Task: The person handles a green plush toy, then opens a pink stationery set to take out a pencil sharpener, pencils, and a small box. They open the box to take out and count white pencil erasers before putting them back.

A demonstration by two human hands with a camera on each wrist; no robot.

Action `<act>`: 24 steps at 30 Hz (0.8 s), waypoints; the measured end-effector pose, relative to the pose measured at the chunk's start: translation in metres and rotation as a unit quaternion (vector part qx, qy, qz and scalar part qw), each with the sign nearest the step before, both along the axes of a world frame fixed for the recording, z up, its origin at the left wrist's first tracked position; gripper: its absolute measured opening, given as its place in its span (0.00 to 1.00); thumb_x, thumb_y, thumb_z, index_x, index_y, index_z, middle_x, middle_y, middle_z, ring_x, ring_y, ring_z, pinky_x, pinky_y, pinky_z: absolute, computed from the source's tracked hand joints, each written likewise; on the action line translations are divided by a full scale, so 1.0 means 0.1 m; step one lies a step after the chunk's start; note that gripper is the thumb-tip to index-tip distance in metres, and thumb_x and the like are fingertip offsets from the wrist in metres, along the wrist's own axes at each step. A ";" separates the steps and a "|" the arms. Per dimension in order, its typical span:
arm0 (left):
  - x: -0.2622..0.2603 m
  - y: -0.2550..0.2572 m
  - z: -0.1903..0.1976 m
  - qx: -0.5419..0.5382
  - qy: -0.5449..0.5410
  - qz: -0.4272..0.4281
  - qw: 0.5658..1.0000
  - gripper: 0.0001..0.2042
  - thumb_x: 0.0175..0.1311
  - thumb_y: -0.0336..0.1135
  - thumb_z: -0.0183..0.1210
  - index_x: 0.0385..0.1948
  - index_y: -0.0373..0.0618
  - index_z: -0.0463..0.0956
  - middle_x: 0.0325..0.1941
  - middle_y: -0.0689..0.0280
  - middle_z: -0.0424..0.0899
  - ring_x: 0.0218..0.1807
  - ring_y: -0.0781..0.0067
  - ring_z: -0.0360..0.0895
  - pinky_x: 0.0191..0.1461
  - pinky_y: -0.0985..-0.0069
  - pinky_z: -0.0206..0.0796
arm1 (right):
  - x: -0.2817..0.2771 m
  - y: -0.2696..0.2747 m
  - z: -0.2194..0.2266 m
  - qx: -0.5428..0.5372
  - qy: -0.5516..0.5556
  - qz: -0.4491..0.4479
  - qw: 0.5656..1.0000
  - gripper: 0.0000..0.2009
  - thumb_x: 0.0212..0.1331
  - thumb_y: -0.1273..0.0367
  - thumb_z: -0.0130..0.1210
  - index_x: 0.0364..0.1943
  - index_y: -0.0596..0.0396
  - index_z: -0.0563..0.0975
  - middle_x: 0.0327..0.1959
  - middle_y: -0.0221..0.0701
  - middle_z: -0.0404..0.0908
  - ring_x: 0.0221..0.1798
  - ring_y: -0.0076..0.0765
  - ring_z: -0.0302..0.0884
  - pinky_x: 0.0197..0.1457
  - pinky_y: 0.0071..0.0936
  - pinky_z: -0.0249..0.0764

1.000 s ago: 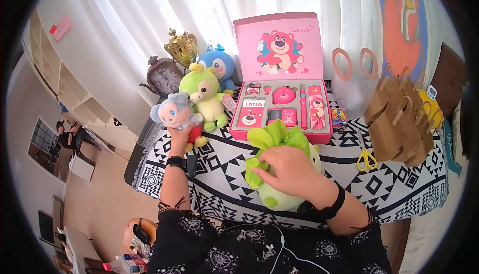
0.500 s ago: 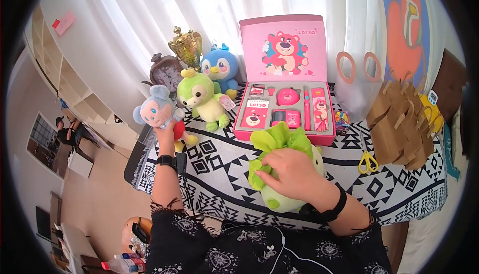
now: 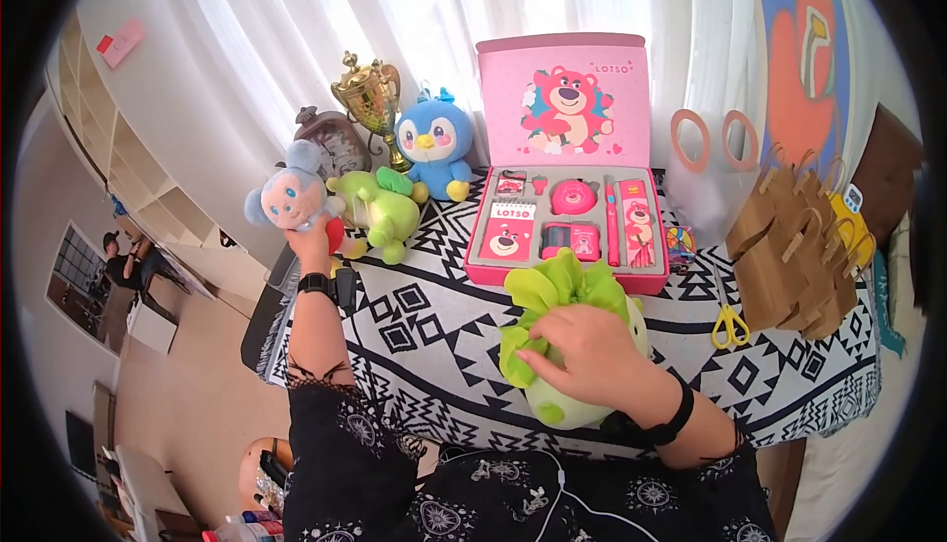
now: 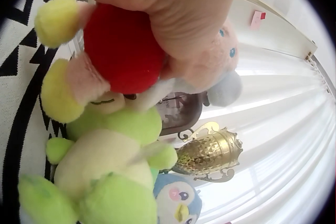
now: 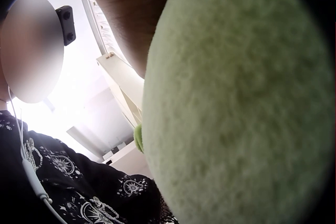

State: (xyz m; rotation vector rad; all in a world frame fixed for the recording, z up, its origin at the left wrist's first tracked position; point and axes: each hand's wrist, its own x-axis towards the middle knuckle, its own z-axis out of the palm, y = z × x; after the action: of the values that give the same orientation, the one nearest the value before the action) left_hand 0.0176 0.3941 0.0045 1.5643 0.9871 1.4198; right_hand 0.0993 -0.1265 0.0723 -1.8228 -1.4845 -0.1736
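Observation:
My left hand [image 3: 310, 242] grips a grey-blue plush mouse [image 3: 294, 199] by its lower body, off to the left. Red pants [image 4: 123, 50] and yellow feet show in the left wrist view. Close beside it a green plush toy [image 3: 387, 218] with a pale belly leans over to the left, its head partly hidden behind the mouse. My right hand [image 3: 590, 353] lies on a pale green plush toy [image 3: 572, 407] at the table's front, thumb and fingers curled at its bright leafy top [image 3: 564, 281]. That plush fills most of the right wrist view.
Behind stand a blue penguin plush [image 3: 437, 152], a gold trophy cup [image 3: 370, 98] and a brown clock [image 3: 333, 143]. An open pink gift box [image 3: 483, 268] sits mid-table. Yellow-handled scissors [image 3: 730, 327], brown paper bags [image 3: 799, 266] and a clear bag [image 3: 705, 197] are at right.
My left hand has carried the plush mouse left, away from the penguin. The green plush toy beside it has tipped from upright over to the left. My right hand stays on the leafy plush.

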 end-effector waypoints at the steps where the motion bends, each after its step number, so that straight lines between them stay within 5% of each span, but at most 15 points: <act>1: -0.01 -0.06 0.03 -0.008 -0.033 -0.016 0.999 0.40 0.46 0.35 0.72 0.62 0.34 0.59 0.63 0.52 0.68 0.63 0.60 0.70 0.62 0.68 0.68 | 0.00 0.00 0.00 0.003 -0.002 0.000 1.000 0.12 0.56 0.62 0.61 0.26 0.54 0.74 0.25 0.33 0.75 0.29 0.43 0.76 0.31 0.38 0.71; 9: -0.24 -1.05 0.37 -0.052 0.009 -0.180 0.982 0.33 0.58 0.36 0.66 0.63 0.35 0.60 0.60 0.54 0.73 0.59 0.62 0.75 0.61 0.70 0.69 | 0.00 0.00 0.03 0.000 -0.003 0.004 1.000 0.10 0.54 0.63 0.64 0.29 0.56 0.79 0.25 0.34 0.77 0.29 0.43 0.77 0.33 0.35 0.72; 15: 0.03 -1.68 0.37 -0.117 0.021 -0.388 0.914 0.33 0.58 0.34 0.65 0.63 0.34 0.60 0.60 0.54 0.74 0.58 0.63 0.75 0.62 0.69 0.67 | -0.02 0.01 0.03 0.006 -0.011 0.004 1.000 0.10 0.53 0.64 0.64 0.28 0.56 0.78 0.24 0.34 0.76 0.28 0.42 0.77 0.32 0.35 0.71; 24: 1.03 -1.62 0.00 -0.132 -0.030 -0.335 0.933 0.32 0.61 0.33 0.64 0.63 0.33 0.57 0.61 0.54 0.72 0.60 0.63 0.74 0.61 0.68 0.69 | -0.03 0.01 0.00 0.016 -0.017 0.006 1.000 0.11 0.54 0.63 0.63 0.28 0.55 0.76 0.25 0.33 0.75 0.29 0.42 0.76 0.32 0.36 0.72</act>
State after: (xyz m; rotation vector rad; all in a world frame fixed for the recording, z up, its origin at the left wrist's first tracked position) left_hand 0.1205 0.2318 0.0045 1.4476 0.4976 0.8118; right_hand 0.0967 -0.1259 0.0722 -1.7943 -1.5072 -0.2233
